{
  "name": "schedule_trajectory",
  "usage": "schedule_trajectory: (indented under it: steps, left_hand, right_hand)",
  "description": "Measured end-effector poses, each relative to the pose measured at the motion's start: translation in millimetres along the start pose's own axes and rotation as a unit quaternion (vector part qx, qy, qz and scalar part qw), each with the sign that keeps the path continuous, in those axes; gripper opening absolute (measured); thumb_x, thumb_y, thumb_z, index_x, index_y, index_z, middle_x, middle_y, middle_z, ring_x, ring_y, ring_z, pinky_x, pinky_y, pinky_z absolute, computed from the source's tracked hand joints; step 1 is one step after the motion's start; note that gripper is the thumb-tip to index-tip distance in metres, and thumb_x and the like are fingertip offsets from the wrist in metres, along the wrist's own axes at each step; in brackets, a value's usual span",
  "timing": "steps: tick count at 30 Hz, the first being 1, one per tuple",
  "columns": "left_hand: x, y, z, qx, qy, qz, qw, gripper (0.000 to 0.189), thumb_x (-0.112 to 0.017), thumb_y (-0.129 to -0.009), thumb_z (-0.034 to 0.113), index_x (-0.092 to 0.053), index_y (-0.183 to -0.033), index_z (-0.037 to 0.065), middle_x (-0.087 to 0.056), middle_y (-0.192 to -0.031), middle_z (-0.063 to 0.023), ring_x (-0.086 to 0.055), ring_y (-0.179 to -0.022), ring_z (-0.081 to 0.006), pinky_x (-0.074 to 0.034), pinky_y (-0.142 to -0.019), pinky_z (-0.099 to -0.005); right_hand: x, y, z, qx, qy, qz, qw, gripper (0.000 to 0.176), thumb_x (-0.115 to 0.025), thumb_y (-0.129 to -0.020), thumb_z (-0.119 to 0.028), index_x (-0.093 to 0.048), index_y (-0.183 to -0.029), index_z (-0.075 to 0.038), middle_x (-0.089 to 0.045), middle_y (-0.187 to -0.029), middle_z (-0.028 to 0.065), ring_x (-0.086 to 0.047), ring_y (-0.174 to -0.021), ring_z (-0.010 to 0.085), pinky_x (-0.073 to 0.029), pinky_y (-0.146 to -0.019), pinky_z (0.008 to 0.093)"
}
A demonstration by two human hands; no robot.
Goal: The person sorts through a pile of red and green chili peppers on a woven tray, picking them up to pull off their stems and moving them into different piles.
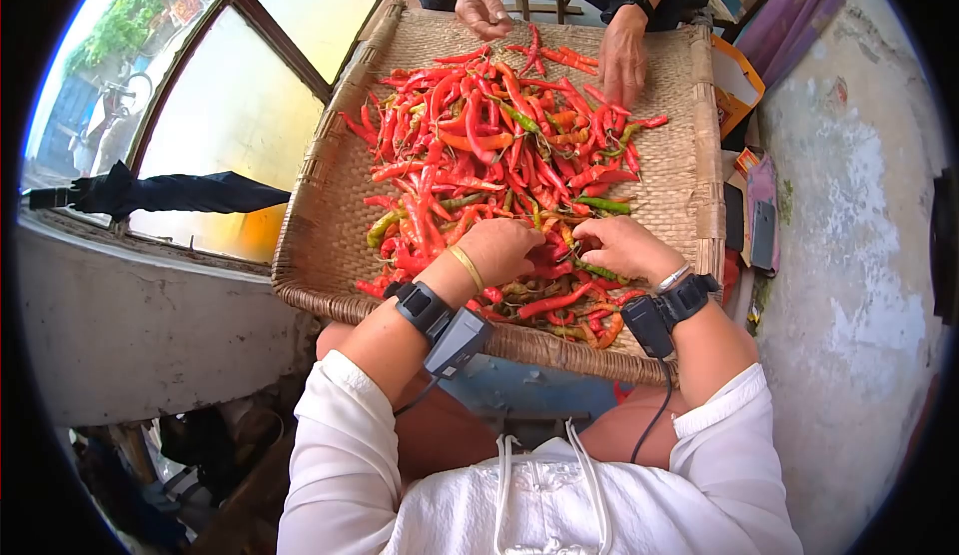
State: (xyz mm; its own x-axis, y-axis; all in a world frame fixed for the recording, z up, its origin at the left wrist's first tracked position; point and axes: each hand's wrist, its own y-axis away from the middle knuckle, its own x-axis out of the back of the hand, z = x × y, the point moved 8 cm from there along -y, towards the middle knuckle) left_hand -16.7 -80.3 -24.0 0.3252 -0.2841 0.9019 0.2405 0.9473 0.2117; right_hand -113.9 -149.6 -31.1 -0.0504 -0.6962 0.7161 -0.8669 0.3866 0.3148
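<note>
A heap of red peppers (470, 125), with a few green and orange ones among them, lies on a woven tray (335, 185). At the near part of the heap, my left hand (497, 251) has its fingers bent down among the peppers, the fingertips hidden. Just to its right, my right hand (629, 248) curls its thumb and fingers together at a pepper stem; what exactly it grips is too small to make out. Green peppers (604, 204) lie just beyond my right hand. Both wrists carry black straps with small boxes.
Across the tray, another person's hands (623, 60) reach over the far edge of the heap. A folded dark umbrella (200, 193) lies along the window ledge at left. A wall (849, 255) stands at right, beside a phone (763, 235) and boxes.
</note>
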Motion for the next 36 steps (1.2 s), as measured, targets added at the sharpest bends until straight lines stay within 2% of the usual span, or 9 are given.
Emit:
schedule_trajectory:
  steps: [5, 11, 15, 18, 23, 26, 29, 33, 36]
  left_hand:
    - [8, 3, -8, 0.123, -0.061, -0.077, 0.988, 0.028, -0.057, -0.071, 0.022, -0.059, -0.098, 0.014, -0.059, -0.084, -0.0124, -0.058, -0.080, -0.0283, -0.047, -0.067, -0.0393]
    - [-13, -2, 5, -0.038, 0.021, -0.015, 0.999, 0.025, -0.059, -0.070, 0.022, -0.061, -0.092, 0.011, -0.059, -0.073, -0.0134, -0.058, -0.075, -0.0298, -0.047, -0.067, -0.0396]
    - [-24, -1, 10, -0.050, 0.051, -0.079, 0.994, 0.025, -0.060, -0.069, 0.024, -0.061, -0.088, 0.008, -0.060, -0.074, -0.0140, -0.058, -0.073, -0.0312, -0.046, -0.067, -0.0403]
    - [-23, 0, 8, -0.016, 0.026, -0.102, 0.994, 0.023, -0.060, -0.069, 0.024, -0.061, -0.084, 0.007, -0.061, -0.074, -0.0135, -0.058, -0.073, -0.0310, -0.046, -0.066, -0.0404]
    - [-23, 1, 5, 0.000, 0.029, -0.096, 0.995, 0.018, -0.059, -0.070, 0.025, -0.061, -0.077, 0.008, -0.061, -0.072, -0.0119, -0.059, -0.070, -0.0299, -0.046, -0.063, -0.0397]
    - [-24, 0, 9, -0.025, 0.018, -0.098, 0.995, 0.016, -0.058, -0.070, 0.024, -0.062, -0.076, 0.009, -0.060, -0.071, -0.0110, -0.059, -0.069, -0.0293, -0.046, -0.062, -0.0387]
    - [-12, 3, 11, -0.014, 0.039, -0.077, 0.996, 0.015, -0.059, -0.070, 0.022, -0.061, -0.074, 0.008, -0.059, -0.069, -0.0116, -0.058, -0.068, -0.0290, -0.046, -0.062, -0.0378]
    - [14, 2, 16, -0.074, 0.166, 0.077, 0.980, 0.015, -0.061, -0.071, 0.018, -0.058, -0.075, 0.004, -0.057, -0.065, -0.0115, -0.057, -0.065, -0.0289, -0.046, -0.061, -0.0374]
    - [26, 4, 17, -0.102, 0.191, 0.143, 0.966, 0.015, -0.061, -0.072, 0.016, -0.058, -0.078, 0.003, -0.057, -0.066, -0.0115, -0.057, -0.065, -0.0283, -0.046, -0.061, -0.0366]
  right_hand:
    - [-10, 1, 2, -0.032, 0.028, -0.034, 0.999, 0.035, -0.064, -0.069, -0.019, -0.056, -0.101, -0.008, -0.060, -0.090, 0.0152, -0.056, -0.088, 0.0315, -0.044, -0.074, 0.0399]
    - [-8, 0, -5, -0.003, 0.112, -0.024, 0.993, 0.018, -0.064, -0.066, -0.016, -0.059, -0.080, -0.007, -0.061, -0.076, 0.0127, -0.059, -0.074, 0.0291, -0.046, -0.064, 0.0377]
    - [24, 3, -13, 0.018, -0.085, 0.061, 0.994, 0.013, -0.062, -0.070, -0.017, -0.061, -0.073, -0.004, -0.059, -0.062, 0.0081, -0.057, -0.057, 0.0176, -0.044, -0.053, 0.0295]
    - [41, 3, -3, -0.025, -0.321, 0.067, 0.944, 0.014, -0.054, -0.083, -0.014, -0.056, -0.075, -0.003, -0.056, -0.061, -0.0011, -0.052, -0.051, 0.0045, -0.041, -0.045, 0.0187]
    - [52, 3, 13, -0.040, -0.446, 0.119, 0.886, 0.013, -0.053, -0.085, -0.017, -0.056, -0.088, -0.004, -0.057, -0.068, 0.0006, -0.052, -0.054, 0.0039, -0.043, -0.047, 0.0162]
    - [70, 14, 28, -0.015, -0.622, 0.306, 0.720, 0.043, -0.051, -0.087, -0.018, -0.037, -0.124, -0.001, -0.055, -0.097, 0.0091, -0.057, -0.072, 0.0094, -0.045, -0.051, 0.0183]
    - [62, 20, 43, -0.111, -0.545, 0.311, 0.770, 0.049, -0.054, -0.085, -0.025, -0.037, -0.124, 0.001, -0.052, -0.098, 0.0086, -0.055, -0.069, 0.0088, -0.043, -0.050, 0.0169]
    - [38, 1, 12, -0.063, -0.368, 0.114, 0.921, 0.032, -0.053, -0.086, -0.023, -0.052, -0.111, -0.003, -0.055, -0.089, 0.0046, -0.055, -0.074, 0.0064, -0.042, -0.050, 0.0167]
    - [22, -3, -1, -0.010, -0.284, 0.084, 0.955, 0.021, -0.055, -0.084, -0.019, -0.060, -0.097, -0.004, -0.055, -0.076, -0.0002, -0.053, -0.066, 0.0029, -0.040, -0.048, 0.0157]
